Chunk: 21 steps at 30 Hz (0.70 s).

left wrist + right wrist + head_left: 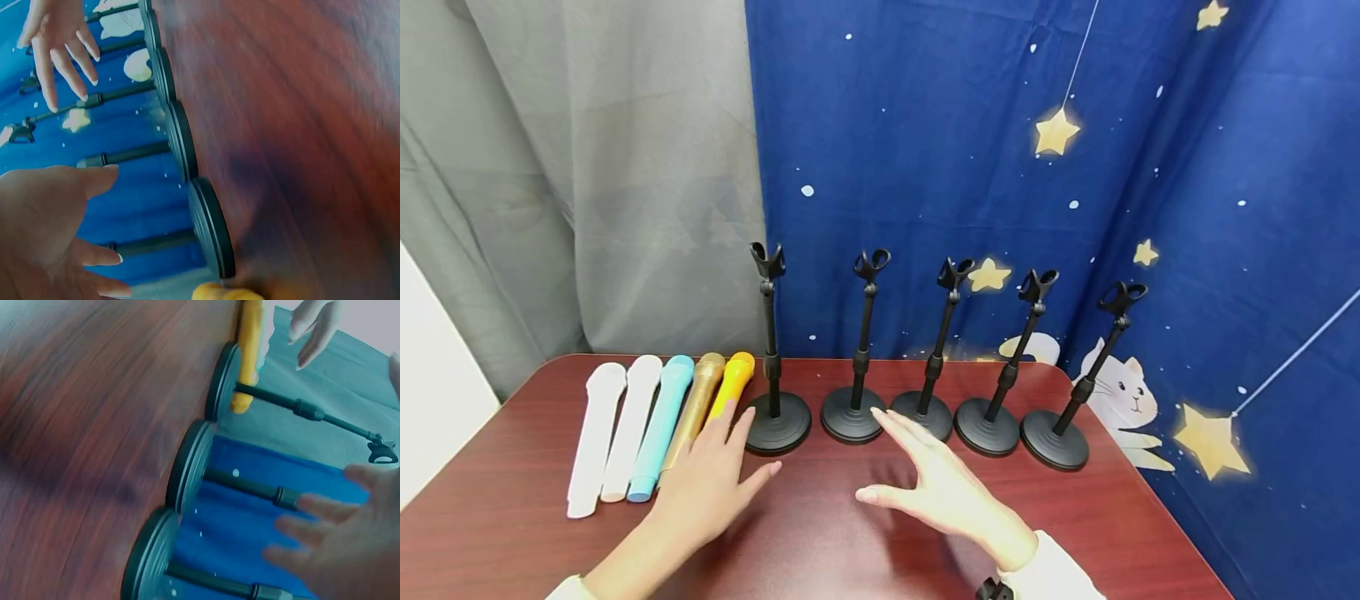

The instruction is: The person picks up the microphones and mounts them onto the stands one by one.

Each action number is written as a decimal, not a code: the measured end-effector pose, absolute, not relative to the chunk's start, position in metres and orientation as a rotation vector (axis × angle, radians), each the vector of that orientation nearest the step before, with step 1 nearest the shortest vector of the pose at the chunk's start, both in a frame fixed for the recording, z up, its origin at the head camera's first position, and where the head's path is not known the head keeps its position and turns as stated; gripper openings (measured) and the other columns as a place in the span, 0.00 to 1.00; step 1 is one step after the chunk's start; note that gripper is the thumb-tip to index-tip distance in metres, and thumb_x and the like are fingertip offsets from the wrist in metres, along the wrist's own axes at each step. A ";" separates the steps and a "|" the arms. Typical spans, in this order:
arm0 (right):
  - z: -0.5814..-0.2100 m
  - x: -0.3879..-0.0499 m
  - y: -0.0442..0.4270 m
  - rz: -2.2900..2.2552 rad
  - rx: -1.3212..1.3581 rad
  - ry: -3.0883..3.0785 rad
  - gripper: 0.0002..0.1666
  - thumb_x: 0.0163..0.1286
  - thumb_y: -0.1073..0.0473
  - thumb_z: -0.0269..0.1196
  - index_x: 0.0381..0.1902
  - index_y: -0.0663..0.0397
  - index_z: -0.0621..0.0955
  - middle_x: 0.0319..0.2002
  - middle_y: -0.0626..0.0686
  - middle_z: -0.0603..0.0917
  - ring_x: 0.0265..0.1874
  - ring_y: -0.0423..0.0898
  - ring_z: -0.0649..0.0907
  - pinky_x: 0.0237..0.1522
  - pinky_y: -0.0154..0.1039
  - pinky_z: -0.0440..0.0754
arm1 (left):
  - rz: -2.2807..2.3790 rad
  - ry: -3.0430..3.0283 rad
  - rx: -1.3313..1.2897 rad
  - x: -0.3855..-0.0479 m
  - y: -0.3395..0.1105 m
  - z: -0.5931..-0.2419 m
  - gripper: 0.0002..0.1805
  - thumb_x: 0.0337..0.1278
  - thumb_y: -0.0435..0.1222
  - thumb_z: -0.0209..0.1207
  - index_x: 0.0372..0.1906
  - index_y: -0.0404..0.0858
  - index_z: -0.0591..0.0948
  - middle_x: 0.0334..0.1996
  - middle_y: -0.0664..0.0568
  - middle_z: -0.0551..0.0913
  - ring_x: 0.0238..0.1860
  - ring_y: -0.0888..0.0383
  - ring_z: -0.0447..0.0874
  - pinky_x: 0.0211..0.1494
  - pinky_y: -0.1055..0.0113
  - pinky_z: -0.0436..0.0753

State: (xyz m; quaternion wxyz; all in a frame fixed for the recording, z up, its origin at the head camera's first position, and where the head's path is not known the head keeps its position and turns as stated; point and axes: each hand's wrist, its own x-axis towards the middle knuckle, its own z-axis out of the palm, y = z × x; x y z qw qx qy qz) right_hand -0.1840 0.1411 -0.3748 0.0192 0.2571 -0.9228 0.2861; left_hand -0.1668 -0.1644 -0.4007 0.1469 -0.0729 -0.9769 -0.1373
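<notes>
In the head view, a person's left hand (706, 477), spread wide, hovers near five microphones (659, 429) on the worktop's (805, 542) left, the right hand (946, 485) similarly wide before five black stands (935, 365). The left wrist view shows round bases (182, 140) lined up; the right wrist view, a yellow microphone (251, 344) beside the leftmost stand (223, 381).

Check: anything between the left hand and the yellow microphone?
Nothing visible. The right wrist view shows only an open gap between the left hand and the yellow microphone. The nearest microphone stand is beside that microphone, not between them.
</notes>
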 end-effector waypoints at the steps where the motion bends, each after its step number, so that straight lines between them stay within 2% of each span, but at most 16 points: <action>1: -0.373 -0.184 0.140 0.970 0.822 -2.862 0.52 0.56 0.25 0.68 0.75 0.10 0.57 0.78 0.40 0.64 0.77 0.46 0.65 0.74 0.63 0.65 | -0.400 -2.783 -0.220 -0.168 -0.168 -0.399 0.44 0.58 0.55 0.66 0.70 0.30 0.70 0.71 0.29 0.68 0.68 0.32 0.71 0.67 0.34 0.70; 5: -0.367 -0.186 0.135 1.101 0.883 -2.809 0.48 0.60 0.30 0.68 0.74 0.08 0.57 0.76 0.37 0.66 0.76 0.45 0.67 0.71 0.62 0.70 | -0.427 -2.729 -0.195 -0.175 -0.177 -0.395 0.42 0.57 0.51 0.68 0.67 0.26 0.71 0.60 0.29 0.77 0.59 0.32 0.78 0.61 0.38 0.77; 9: -0.364 -0.188 0.126 1.185 0.891 -2.740 0.45 0.63 0.35 0.69 0.74 0.12 0.61 0.73 0.38 0.71 0.72 0.44 0.72 0.70 0.57 0.73 | -0.442 -2.750 -0.123 -0.181 -0.184 -0.391 0.41 0.58 0.51 0.68 0.66 0.26 0.71 0.53 0.28 0.78 0.50 0.30 0.80 0.51 0.37 0.81; 13: -0.365 -0.192 0.117 1.361 0.909 -2.661 0.41 0.66 0.42 0.69 0.74 0.25 0.66 0.71 0.41 0.75 0.68 0.43 0.78 0.67 0.49 0.78 | -0.457 -2.783 -0.087 -0.186 -0.188 -0.390 0.40 0.58 0.50 0.67 0.65 0.25 0.71 0.54 0.26 0.76 0.49 0.28 0.80 0.50 0.35 0.80; 16: -0.366 -0.195 0.108 1.517 0.895 -2.604 0.37 0.68 0.46 0.69 0.73 0.33 0.70 0.69 0.44 0.77 0.66 0.44 0.80 0.65 0.44 0.80 | -0.513 -2.797 -0.053 -0.190 -0.189 -0.392 0.40 0.60 0.49 0.66 0.66 0.23 0.70 0.56 0.24 0.75 0.51 0.27 0.79 0.53 0.35 0.79; 21: -0.371 -0.199 0.093 1.663 0.828 -2.557 0.34 0.68 0.49 0.69 0.71 0.36 0.72 0.67 0.45 0.79 0.64 0.47 0.81 0.62 0.38 0.81 | -0.548 -2.769 -0.024 -0.197 -0.188 -0.399 0.38 0.59 0.46 0.66 0.63 0.20 0.72 0.58 0.23 0.74 0.52 0.26 0.78 0.56 0.34 0.79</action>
